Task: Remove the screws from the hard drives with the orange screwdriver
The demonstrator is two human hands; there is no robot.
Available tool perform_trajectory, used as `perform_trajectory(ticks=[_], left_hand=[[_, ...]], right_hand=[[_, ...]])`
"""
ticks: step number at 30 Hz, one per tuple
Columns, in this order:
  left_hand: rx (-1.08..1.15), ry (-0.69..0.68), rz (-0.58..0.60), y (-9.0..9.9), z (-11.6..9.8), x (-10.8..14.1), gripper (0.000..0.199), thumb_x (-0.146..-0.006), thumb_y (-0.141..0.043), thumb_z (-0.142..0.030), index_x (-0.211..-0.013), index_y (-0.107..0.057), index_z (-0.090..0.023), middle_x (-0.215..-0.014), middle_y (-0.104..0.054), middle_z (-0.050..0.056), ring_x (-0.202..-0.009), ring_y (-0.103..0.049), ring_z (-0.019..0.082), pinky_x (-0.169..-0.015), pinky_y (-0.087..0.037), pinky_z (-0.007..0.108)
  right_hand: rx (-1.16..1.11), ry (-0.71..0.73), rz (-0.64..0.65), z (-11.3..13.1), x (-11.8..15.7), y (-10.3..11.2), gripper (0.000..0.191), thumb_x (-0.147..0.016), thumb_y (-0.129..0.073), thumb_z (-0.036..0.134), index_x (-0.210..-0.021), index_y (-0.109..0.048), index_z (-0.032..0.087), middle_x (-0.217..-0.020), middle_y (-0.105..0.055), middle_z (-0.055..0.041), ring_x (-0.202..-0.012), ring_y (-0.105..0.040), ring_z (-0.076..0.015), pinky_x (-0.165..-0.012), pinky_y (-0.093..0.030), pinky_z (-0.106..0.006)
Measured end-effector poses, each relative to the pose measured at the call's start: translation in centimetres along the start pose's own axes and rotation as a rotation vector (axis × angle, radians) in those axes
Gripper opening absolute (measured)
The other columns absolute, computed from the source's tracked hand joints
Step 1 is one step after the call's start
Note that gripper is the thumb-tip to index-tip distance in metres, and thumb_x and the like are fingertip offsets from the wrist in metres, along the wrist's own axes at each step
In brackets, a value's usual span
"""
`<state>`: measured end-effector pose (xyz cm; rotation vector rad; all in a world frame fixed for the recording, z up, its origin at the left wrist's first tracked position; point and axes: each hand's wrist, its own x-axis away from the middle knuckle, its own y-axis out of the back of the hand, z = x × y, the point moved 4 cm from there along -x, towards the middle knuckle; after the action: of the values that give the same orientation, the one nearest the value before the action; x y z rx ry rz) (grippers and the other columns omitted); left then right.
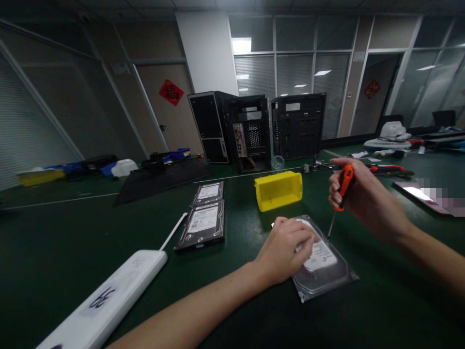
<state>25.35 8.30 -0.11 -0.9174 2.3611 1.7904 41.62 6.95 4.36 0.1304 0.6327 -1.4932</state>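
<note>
Left hand (286, 247) lies flat, fingers together, pressing down on the silver metal hard drive with a white label (325, 264), which rests on the dark green table (72, 252) just in front of the yellow plastic bin (278, 190). Right hand (358, 196) is closed around the orange-handled screwdriver (341, 189), its thin shaft slanting down to the drive's far edge. Two more grey label-up hard drives (204, 217) lie to the left, beside a long white power strip (109, 300).

Glass-partitioned office (298, 72), green table (54, 252)
</note>
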Motion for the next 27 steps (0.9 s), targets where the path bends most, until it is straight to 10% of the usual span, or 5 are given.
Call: perform_trajectory(ticks=[27], left_hand=[[0.002,0.007,0.008,0.02,0.01,0.00,0.025,-0.091,-0.040,-0.020,-0.099,-0.064,-0.020,-0.103,-0.065,0.003,-0.096,-0.055,0.017,-0.087,-0.032,0.034]], right_hand=[[0.121,0.045,-0.046,0.21,-0.01,0.33,0.025,-0.085,-0.051,0.030,-0.109,-0.056,0.029,-0.093,-0.056,-0.0015,-0.072,-0.057,-0.0119,-0.061,-0.051,-0.025]])
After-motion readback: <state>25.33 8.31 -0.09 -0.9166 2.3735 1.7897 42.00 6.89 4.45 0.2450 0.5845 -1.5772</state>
